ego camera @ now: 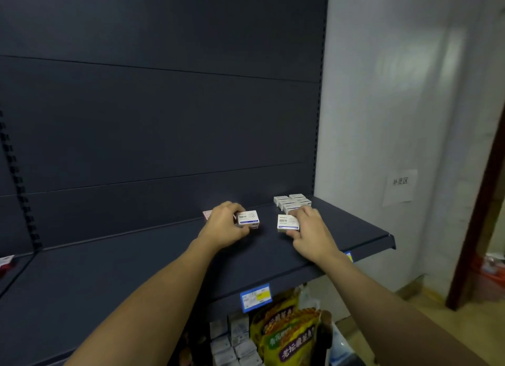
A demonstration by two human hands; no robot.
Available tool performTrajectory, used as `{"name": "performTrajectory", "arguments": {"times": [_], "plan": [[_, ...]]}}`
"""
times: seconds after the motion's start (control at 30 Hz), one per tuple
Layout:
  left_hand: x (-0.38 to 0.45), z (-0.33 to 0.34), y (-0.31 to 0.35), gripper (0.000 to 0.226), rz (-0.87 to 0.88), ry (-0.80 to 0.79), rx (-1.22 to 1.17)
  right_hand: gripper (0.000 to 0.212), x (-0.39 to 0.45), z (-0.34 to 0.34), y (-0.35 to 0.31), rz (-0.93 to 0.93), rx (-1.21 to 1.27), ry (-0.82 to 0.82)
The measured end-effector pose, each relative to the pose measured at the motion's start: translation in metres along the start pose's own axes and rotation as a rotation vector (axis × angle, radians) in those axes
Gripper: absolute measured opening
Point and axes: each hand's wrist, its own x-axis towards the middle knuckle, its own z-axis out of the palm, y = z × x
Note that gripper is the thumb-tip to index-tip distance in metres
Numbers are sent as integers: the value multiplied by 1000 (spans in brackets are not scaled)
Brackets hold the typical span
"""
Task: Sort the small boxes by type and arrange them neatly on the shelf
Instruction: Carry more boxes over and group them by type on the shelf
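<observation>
Left hand (224,226): curled round a white box (248,219), thumb below and fingers over its far edge; the grip is clamped on it, the box at the hand's right side.
White box: sits on top of a red-edged box (254,226), which shows just under it, at the thumb tip.
Right hand (310,229): fingers and thumb pinch a second white box (287,223); the grip is closed on its right end, the box jutting left from the fingertips.
Second white box: low over the shelf (164,256); whether it touches the shelf cannot be told.
Between the grips: the two white boxes are near each other, apart, with bare shelf between.
Stack (292,201): white boxes grouped in neat rows just beyond the right hand, close to the shelf's back panel; the knuckles cover its near corner.
Red box (207,214): peeks out just behind the left hand, on its left.
Price tag (256,297): blue and yellow, on the shelf's front lip, below and between the forearms.
Snack bags (289,333): yellow, on the level under the shelf, beneath the right forearm.
</observation>
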Motion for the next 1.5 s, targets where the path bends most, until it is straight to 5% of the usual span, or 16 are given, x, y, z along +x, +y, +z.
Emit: {"name": "performTrajectory", "arguments": {"times": [0.7,0.97,1.5], "plan": [[98,82,4,38,-148,-131,41,43,125,21,135,76,83,-42],[107,121,36,43,-198,-176,75,40,146,28,182,-11,94,-177],[116,162,55,59,-296,-56,47,59,157,63,207,-65,274,-311]]}}
